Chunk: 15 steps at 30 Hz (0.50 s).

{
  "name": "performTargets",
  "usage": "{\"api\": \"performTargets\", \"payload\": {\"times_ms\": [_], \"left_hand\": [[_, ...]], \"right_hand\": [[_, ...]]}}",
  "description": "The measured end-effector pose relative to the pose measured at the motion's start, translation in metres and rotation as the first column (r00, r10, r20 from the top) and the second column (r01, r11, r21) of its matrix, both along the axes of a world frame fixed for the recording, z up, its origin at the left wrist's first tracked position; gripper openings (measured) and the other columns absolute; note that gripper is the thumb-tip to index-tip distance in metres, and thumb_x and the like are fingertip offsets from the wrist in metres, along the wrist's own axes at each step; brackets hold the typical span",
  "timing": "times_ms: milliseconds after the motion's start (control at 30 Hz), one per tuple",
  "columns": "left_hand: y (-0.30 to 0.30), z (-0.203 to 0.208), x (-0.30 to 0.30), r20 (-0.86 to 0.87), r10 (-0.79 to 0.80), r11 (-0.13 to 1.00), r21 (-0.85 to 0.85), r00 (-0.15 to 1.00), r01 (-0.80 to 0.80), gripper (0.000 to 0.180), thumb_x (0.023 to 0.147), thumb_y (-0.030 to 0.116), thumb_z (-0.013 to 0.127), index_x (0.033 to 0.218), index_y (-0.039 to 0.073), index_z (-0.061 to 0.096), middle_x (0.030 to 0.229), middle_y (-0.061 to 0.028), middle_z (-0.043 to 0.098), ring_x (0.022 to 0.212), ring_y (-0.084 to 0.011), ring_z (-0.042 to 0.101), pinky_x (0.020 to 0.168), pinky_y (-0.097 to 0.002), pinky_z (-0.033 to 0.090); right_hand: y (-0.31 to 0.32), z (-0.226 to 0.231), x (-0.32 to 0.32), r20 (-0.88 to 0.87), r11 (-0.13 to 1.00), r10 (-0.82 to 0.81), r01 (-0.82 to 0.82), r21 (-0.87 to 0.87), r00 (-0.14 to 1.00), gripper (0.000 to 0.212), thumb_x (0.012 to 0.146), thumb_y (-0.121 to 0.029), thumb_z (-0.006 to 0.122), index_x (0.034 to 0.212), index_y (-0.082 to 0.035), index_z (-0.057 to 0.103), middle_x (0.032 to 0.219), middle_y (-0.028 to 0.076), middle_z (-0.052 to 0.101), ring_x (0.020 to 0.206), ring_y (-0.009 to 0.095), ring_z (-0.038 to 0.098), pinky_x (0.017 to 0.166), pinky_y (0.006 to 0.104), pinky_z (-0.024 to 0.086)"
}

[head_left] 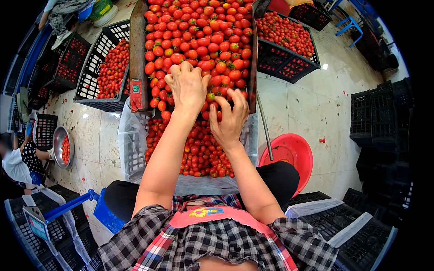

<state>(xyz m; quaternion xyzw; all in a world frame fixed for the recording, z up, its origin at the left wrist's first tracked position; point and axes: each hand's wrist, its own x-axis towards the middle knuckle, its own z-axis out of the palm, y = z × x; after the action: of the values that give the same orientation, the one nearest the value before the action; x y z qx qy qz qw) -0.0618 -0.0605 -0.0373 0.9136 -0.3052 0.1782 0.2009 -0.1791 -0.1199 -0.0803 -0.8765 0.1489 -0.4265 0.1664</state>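
Observation:
Small red oval tomatoes (pixel 199 36) thickly cover a sloping wooden-sided chute (pixel 138 58) in front of me. My left hand (pixel 186 86) lies over them near the chute's lower end, its fingers bent down and their tips hidden; what they hold, if anything, I cannot make out. Beside it, my right hand (pixel 230 117) has curved fingers spread apart above the lower edge, near a yellowish-green tomato (pixel 210 96). Below the chute stands a crate lined with clear plastic (pixel 131 144), heaped with more tomatoes (pixel 203 151) under my forearms.
Black crates of tomatoes flank the chute at left (pixel 86 86) and right (pixel 289 67). A red basin (pixel 300 158) sits by my right knee, near a thin rod (pixel 264 126). Stacked crates (pixel 370 113) stand far right. At left, a person (pixel 18 160) sits near a metal bowl (pixel 58 144).

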Motion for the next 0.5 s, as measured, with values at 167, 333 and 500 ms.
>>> {"api": "performTargets", "payload": {"times_ms": [167,333,500], "left_hand": [[0.020,-0.001,-0.001,0.078,-0.113,0.941,-0.311,0.991,0.131,0.025,0.069,0.021,0.076,0.089,0.008,0.069,0.088,-0.0035,0.060,0.088,-0.0209,0.056,0.076,-0.0351,0.046],[0.069,0.037,0.021,-0.416,-0.801,0.146,-0.833,0.430,-0.534,0.031,0.095,0.028,0.055,0.108,0.001,0.059,0.092,-0.0081,0.065,0.081,-0.0147,0.063,0.072,-0.0258,0.052],[0.051,0.043,0.032,-0.427,-0.513,0.430,-0.879,0.744,-0.207,0.032,0.094,0.027,0.058,0.112,0.001,0.060,0.098,-0.0081,0.064,0.085,-0.0143,0.062,0.078,-0.0268,0.051]], "right_hand": [[-0.004,-0.003,0.001,-0.051,1.000,0.003,-0.001,0.025,0.999,0.031,0.082,-0.021,0.064,0.108,-0.006,0.058,0.125,0.015,0.047,0.120,0.032,0.045,0.107,0.0505,0.028],[-0.006,0.000,0.000,-0.031,0.999,-0.003,0.004,0.045,1.000,0.028,0.082,-0.022,0.065,0.105,-0.007,0.059,0.123,0.015,0.048,0.118,0.030,0.046,0.106,0.0498,0.030],[-0.008,-0.002,0.000,-0.006,0.997,0.028,-0.028,0.071,1.000,0.030,0.080,-0.020,0.068,0.105,-0.008,0.058,0.121,0.012,0.048,0.113,0.030,0.048,0.102,0.0477,0.034]]}}
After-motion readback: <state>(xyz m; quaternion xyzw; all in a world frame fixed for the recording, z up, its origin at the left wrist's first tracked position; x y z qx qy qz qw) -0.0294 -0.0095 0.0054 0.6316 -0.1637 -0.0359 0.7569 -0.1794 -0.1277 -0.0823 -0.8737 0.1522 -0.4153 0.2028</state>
